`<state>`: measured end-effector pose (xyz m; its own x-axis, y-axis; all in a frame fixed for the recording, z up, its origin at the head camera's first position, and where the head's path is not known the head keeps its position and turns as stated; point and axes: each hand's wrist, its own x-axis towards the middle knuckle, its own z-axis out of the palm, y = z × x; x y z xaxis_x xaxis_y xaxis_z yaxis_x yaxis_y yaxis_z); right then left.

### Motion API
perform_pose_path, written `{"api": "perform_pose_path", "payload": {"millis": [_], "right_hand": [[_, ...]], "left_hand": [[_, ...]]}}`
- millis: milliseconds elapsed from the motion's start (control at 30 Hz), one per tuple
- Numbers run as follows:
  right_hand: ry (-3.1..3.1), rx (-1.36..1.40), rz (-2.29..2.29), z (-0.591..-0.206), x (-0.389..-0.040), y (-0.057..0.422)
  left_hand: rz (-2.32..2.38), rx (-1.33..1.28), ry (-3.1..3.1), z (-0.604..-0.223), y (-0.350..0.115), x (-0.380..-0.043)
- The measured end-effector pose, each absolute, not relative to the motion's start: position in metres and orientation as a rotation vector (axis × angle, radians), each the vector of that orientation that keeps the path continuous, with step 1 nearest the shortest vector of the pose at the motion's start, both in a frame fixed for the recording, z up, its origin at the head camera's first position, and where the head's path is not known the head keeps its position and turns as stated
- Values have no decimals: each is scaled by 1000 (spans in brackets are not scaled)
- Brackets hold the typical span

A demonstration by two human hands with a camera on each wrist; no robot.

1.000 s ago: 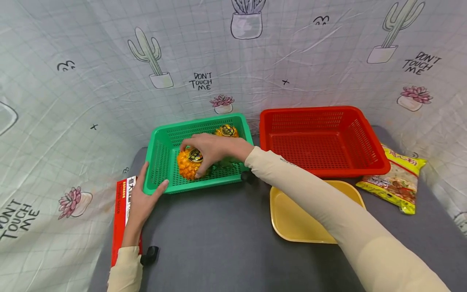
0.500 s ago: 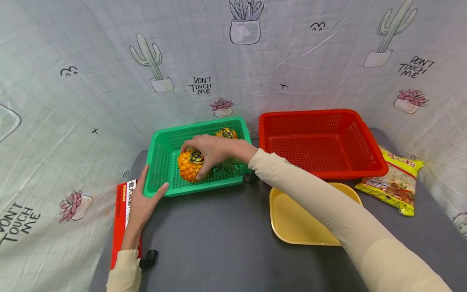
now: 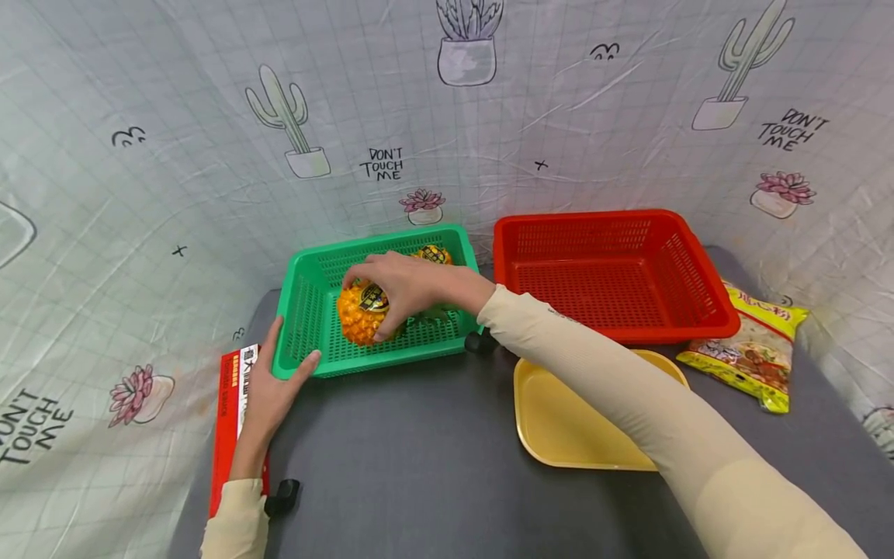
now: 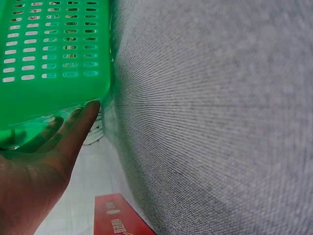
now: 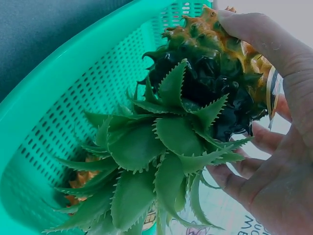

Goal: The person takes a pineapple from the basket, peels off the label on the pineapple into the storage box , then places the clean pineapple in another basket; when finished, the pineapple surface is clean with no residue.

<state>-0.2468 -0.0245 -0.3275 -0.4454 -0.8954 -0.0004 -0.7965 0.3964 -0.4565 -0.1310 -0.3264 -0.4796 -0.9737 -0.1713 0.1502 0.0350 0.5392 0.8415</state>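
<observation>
The right hand [image 3: 410, 284] grips a pineapple [image 3: 358, 317] inside the green basket [image 3: 391, 359], whose corner the left hand [image 3: 268, 392] touches straight-fingered; holding the fruit's body, clear of toothed leaves [image 5: 132, 147], should serve best.

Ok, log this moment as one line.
right hand: grips pineapple within green basket | left hand: touches its near left corner | second pineapple: toward its back right | red basket: right of green

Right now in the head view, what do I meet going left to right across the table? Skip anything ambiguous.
Red tomato sauce box → left hand → green basket → red basket → yellow food packet.
</observation>
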Motion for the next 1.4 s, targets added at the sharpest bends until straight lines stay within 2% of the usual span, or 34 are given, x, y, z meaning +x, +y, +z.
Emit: {"api": "perform_pose_path", "payload": {"millis": [633, 1400], "right_hand": [[2433, -1480, -541, -316, -237, -16], [2516, -1485, -400, -312, -208, -10]], "left_hand": [[-1393, 98, -2555, -480, -325, -135], [-1439, 125, -2547, -480, -326, -132]]}}
